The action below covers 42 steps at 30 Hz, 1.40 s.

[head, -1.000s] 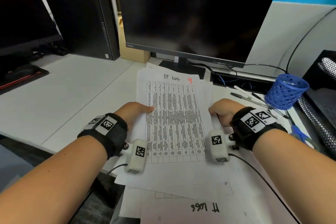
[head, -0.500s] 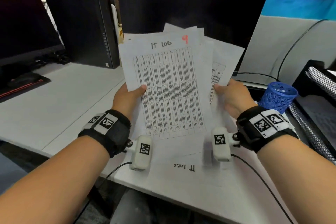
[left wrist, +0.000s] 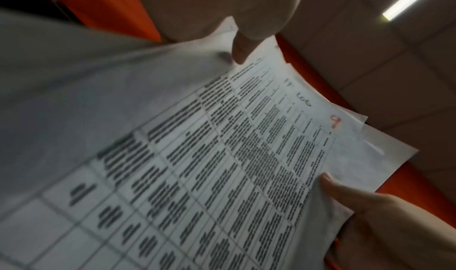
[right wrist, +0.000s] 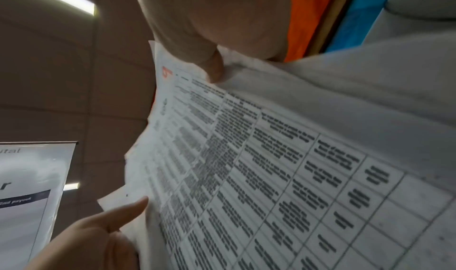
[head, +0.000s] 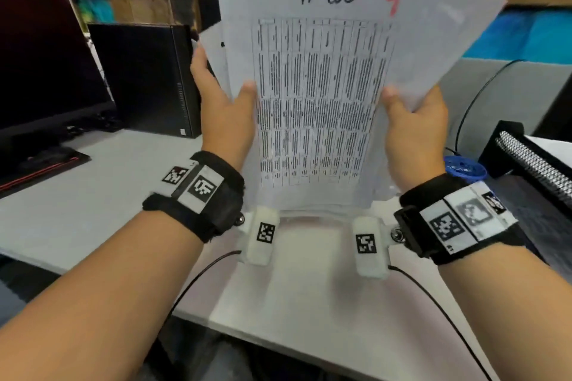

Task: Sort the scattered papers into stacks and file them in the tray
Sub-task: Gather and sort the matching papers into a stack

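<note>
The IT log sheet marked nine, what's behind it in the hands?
Behind the IT log sheet, more sheets fan out at its right and left edges. How many, and what they say, is covered.

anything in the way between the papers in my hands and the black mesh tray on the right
Nothing visible blocks it. The sheaf of white printed papers, held upright above the desk by the left hand and right hand, has open air toward the black mesh tray; the blue mesh pen cup sits low beside it.

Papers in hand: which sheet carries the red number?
The front sheet of the bundle, headed "IT LOG" with a red 9 top right and a printed table. The sheets fanned behind it show no red mark.
</note>
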Each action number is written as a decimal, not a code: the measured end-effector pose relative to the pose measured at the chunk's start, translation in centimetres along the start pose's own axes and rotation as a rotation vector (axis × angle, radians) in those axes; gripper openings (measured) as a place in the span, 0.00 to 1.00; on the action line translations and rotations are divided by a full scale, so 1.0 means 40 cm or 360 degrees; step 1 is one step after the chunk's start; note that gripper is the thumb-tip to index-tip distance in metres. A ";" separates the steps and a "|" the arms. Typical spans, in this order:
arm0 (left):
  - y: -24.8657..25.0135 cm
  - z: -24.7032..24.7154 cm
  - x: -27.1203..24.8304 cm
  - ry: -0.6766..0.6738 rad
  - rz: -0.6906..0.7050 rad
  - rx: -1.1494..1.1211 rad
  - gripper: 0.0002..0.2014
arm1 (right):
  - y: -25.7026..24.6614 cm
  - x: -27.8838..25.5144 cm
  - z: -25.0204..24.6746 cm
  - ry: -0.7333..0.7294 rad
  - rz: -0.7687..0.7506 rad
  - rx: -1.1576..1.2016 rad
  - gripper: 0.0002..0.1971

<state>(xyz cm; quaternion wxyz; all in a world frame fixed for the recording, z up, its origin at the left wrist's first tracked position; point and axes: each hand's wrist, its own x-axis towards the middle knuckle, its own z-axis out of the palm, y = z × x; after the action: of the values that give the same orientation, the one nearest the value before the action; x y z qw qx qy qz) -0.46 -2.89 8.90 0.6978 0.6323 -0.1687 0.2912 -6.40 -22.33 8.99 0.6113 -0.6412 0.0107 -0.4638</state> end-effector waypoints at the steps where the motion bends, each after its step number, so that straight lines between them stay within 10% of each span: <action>1: 0.004 -0.004 0.003 -0.0044 0.0009 0.0012 0.35 | 0.000 -0.001 -0.014 -0.0030 0.0006 0.0003 0.18; 8: -0.034 0.009 -0.056 -0.0447 -0.0218 0.0172 0.30 | 0.038 -0.046 -0.033 -0.0323 0.0122 -0.0164 0.19; 15: 0.017 0.050 -0.060 -0.0189 -0.0126 0.0214 0.23 | -0.008 -0.030 -0.001 -0.0156 -0.0055 -0.0257 0.13; 22: -0.046 0.023 -0.090 -0.0234 -0.0344 0.0143 0.27 | -0.040 -0.001 -0.017 -0.0187 -0.0329 -0.0468 0.37; 29: -0.111 -0.006 -0.108 -0.0312 -0.0576 0.0020 0.22 | -0.048 0.069 -0.006 -0.0173 -0.0302 -0.0633 0.02; 35: -0.143 -0.013 -0.119 -0.0347 -0.0689 0.0031 0.19 | -0.033 0.065 0.009 0.0018 -0.0245 -0.0423 0.07; 42: -0.152 -0.004 -0.115 -0.0314 -0.0688 0.0045 0.17 | -0.014 0.065 0.010 -0.0363 -0.0312 -0.0889 0.19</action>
<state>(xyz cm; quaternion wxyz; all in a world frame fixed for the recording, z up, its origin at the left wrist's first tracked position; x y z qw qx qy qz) -0.29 -3.83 1.33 0.7151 0.6889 -0.0928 0.0741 -4.99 -23.41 11.00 0.3612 -0.8301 0.0069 -0.4247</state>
